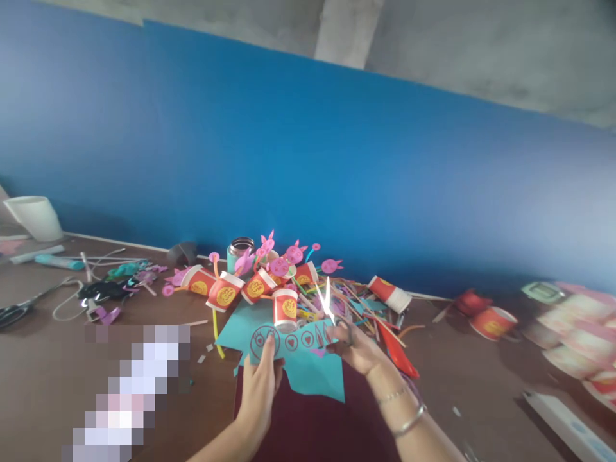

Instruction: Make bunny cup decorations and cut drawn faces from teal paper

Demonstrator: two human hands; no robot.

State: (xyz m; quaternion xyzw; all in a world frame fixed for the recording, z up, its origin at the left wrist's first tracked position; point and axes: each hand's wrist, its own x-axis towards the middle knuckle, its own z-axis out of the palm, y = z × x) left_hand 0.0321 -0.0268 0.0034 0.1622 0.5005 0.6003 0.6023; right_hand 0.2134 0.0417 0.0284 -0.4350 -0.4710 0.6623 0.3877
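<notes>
A strip of teal paper with a drawn round face, small heart circles and pointed shapes is pinched in my left hand, thumb on its face. My right hand has its fingers in the handles of a pair of scissors. The blades point up and stand apart, clear of the drawn face. My right fingers are also at the strip's right end; whether they grip it I cannot tell. Below lies a bigger teal sheet over a dark maroon surface.
Red paper cups with pink paper cutouts crowd behind the strip, near a teal flask. Loose straws and a red balloon lie to the right. Other scissors rest far left. Stacked cups stand far right.
</notes>
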